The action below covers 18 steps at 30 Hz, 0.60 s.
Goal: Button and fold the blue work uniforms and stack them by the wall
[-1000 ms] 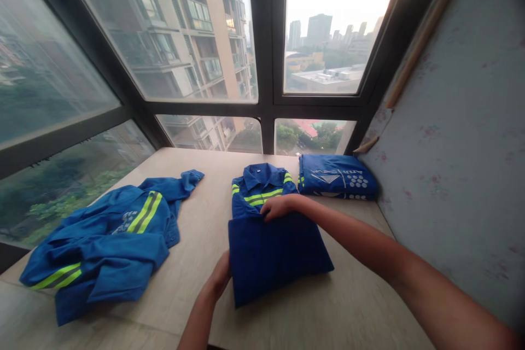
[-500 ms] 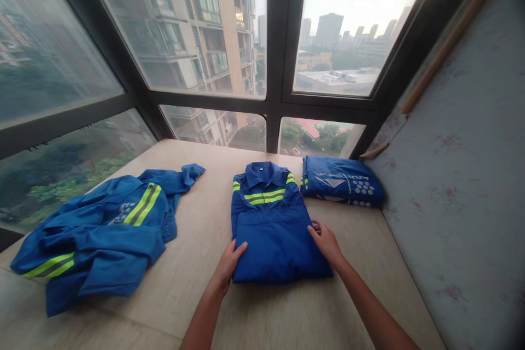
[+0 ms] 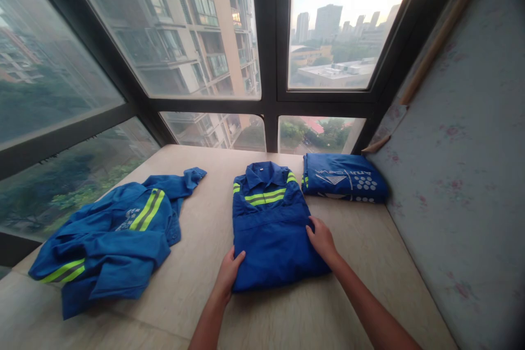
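A blue work jacket (image 3: 279,246) with yellow-green and grey reflective stripes lies partly folded in front of me, its collar at the far end and its lower part turned up over the front. My left hand (image 3: 229,273) grips its near left edge, thumb on top and fingers hidden beneath or beside the cloth. At the right edge, my right hand (image 3: 320,238) holds the jacket higher up, with the thumb and forefinger on the cloth and the other fingers partly hidden.
A second blue jacket (image 3: 123,240) lies crumpled on the pale ledge (image 3: 197,219) to the left. At the back right sits a folded blue garment (image 3: 344,178) with white print, near the papered wall (image 3: 455,175). Dark-framed windows (image 3: 268,54) border the ledge.
My right hand has shifted slightly up along the jacket's right edge. The folded part's near edge sits a little lower in view. The camera view has tilted slightly.
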Each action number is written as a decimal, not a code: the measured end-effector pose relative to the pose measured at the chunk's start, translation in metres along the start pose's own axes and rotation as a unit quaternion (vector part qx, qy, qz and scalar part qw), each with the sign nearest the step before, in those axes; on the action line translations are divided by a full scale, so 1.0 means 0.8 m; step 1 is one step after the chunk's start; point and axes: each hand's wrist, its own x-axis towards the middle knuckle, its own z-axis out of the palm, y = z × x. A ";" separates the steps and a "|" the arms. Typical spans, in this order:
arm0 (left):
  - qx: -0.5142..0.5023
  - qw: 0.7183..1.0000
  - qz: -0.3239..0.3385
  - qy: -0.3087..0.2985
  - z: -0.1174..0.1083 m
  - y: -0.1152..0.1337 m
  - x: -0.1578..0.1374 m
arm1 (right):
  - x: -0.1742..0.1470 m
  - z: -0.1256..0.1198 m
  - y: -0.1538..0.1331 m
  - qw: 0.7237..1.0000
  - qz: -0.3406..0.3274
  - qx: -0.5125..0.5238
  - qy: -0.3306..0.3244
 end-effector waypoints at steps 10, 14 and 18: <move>0.132 0.991 -0.014 0.028 -0.035 -0.010 -0.036 | 0.011 0.063 -0.148 0.935 -0.319 -0.054 -0.144; 0.135 0.990 0.034 0.016 -0.033 -0.017 -0.062 | 0.014 0.117 -0.174 0.908 -0.348 -0.088 -0.216; 0.207 0.976 0.054 0.047 -0.033 -0.031 -0.091 | 0.014 0.137 -0.164 0.919 -0.323 -0.091 -0.207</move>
